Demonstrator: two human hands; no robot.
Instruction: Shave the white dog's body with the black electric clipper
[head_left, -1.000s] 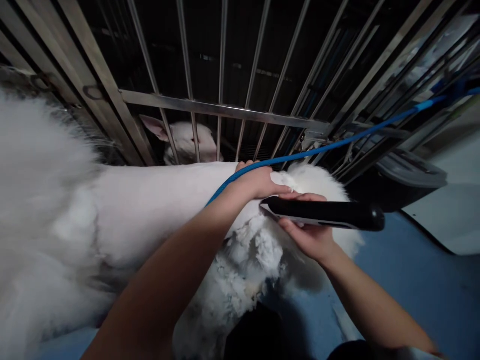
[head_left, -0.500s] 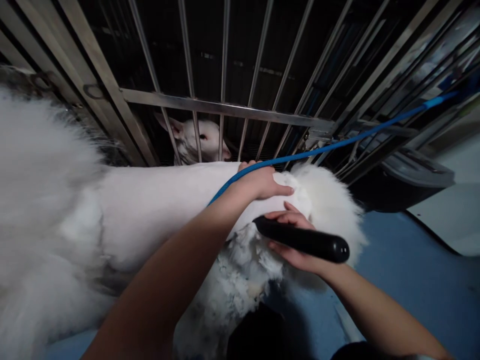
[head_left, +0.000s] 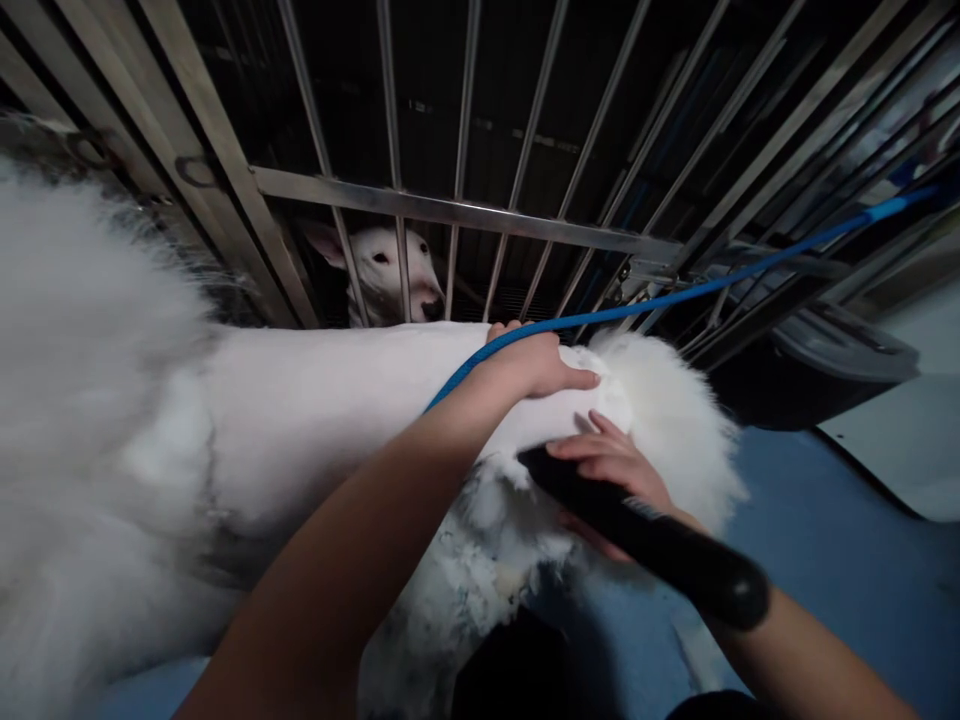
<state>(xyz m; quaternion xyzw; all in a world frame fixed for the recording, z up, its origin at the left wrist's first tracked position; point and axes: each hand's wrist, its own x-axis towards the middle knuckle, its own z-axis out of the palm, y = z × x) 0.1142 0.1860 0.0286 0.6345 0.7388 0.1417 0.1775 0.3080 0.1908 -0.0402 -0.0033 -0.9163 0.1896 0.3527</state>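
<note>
A large white dog (head_left: 322,400) stands crosswise, its back clipped to short smooth hair, its left end and its rump at the right still fluffy. My left hand (head_left: 541,366) lies on the dog's back near the rump, thumb stretched out, fingertips hidden over the far side. Black hair clippers (head_left: 645,540) are held in my right hand (head_left: 619,468), the head against the dog's flank. Clumps of cut fur (head_left: 480,560) hang below the blade. Across my left forearm runs a blue leash (head_left: 615,314).
Behind the dog stands a metal cage (head_left: 465,210) with upright bars. Inside it a second white dog (head_left: 386,270) looks out between them. A dark bin (head_left: 825,345) is at the right, above the blue floor (head_left: 840,560).
The clippers have tilted, their rear end swinging down and right along my right forearm. My left hand stays on the back. The caged dog has turned its head towards me.
</note>
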